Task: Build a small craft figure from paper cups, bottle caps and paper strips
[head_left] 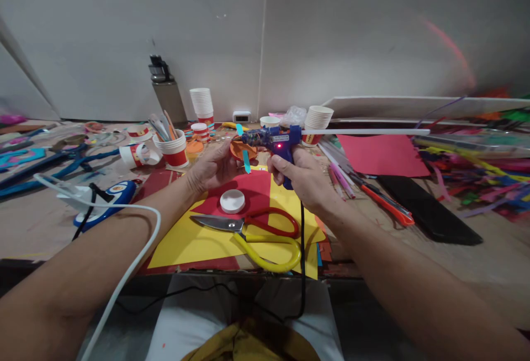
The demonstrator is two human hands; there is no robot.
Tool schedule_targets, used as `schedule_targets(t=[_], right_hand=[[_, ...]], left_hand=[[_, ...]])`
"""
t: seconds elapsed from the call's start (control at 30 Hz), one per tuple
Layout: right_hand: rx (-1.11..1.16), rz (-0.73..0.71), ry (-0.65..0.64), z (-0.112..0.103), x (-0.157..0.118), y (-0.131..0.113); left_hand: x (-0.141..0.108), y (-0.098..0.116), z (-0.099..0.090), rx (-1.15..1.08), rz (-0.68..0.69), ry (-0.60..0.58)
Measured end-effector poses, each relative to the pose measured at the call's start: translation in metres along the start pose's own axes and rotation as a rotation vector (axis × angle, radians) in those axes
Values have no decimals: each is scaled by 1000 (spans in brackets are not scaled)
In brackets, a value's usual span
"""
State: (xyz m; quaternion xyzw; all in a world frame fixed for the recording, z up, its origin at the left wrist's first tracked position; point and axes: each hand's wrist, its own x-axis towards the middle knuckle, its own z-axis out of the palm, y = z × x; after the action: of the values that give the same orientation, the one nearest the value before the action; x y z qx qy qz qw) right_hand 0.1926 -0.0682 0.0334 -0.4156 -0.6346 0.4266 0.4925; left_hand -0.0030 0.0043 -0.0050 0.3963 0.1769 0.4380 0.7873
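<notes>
My right hand [297, 173] is wrapped round the handle of a blue glue gun [285, 143], with a red light lit on its side and a long white stick out of its back. The gun's nozzle end is over an orange round piece [240, 149] with a turquoise strip [246, 159] across it. My left hand [217, 168] holds that orange piece by its left side. Below the hands, a white round lid [232, 201] and scissors [238, 224] with red and yellow handles lie on red and yellow paper [186, 239].
Stacked paper cups [201, 104] stand at the back, and a cup of pens [173, 148] stands left. A blue power strip [120, 192] with a white cable is at the left. Rightward lie a red cutter [387, 205], a black slab [430, 212] and colourful strips [492, 184].
</notes>
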Motion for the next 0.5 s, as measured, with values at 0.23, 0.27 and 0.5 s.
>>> schedule_targets(t=[0.23, 0.27, 0.5], right_hand=[[18, -14, -18, -2, 1, 3], [22, -19, -21, -2, 1, 4], [40, -16, -56, -2, 0, 4]], left_hand=[[2, 0, -4, 5, -12, 10], [2, 0, -4, 7, -10, 6], [1, 3, 0, 24, -13, 38]])
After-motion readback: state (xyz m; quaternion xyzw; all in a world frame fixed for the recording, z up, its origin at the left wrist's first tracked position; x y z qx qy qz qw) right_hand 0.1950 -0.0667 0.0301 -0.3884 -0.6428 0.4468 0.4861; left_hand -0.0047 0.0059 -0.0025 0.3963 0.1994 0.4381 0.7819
